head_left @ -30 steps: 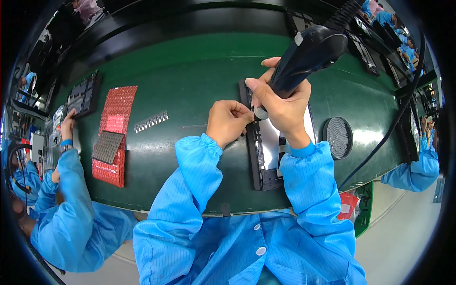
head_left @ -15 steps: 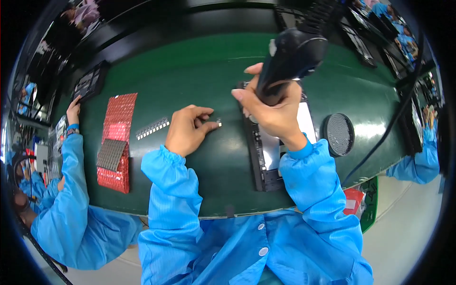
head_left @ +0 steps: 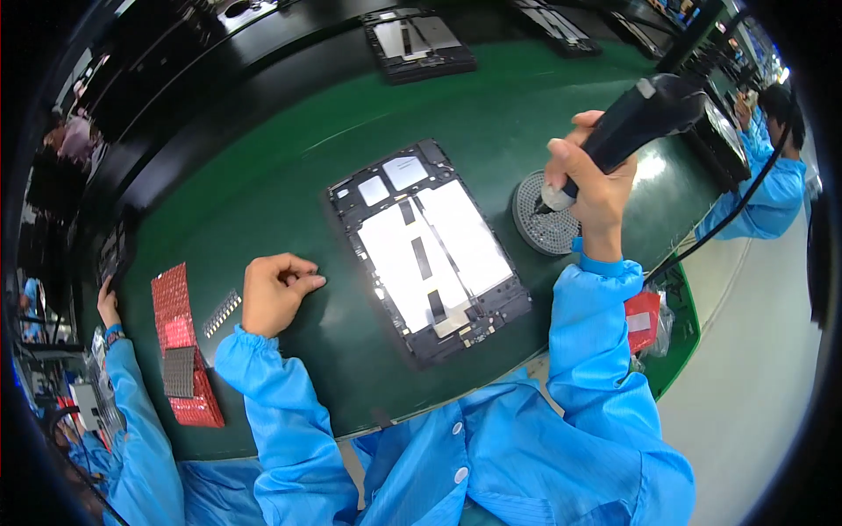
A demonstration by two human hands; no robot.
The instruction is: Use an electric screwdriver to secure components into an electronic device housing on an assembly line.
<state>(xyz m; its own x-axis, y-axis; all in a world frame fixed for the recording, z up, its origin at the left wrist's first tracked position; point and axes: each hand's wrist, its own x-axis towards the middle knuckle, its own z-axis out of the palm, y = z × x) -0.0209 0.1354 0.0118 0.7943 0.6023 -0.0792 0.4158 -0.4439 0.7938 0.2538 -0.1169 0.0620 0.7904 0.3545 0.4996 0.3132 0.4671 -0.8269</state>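
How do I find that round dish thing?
On the green table, look right of the flat device. The grey dish lies under the tip of the black tool. It's round and dotted, while the device beside it is rectangular.

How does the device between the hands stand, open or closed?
Open: the device shows its inner white panels and black strips uncovered, facing up.

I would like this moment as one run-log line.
right hand: holds driver, bit over dish | left hand: beside strip, grip unclear | device: flat, between hands
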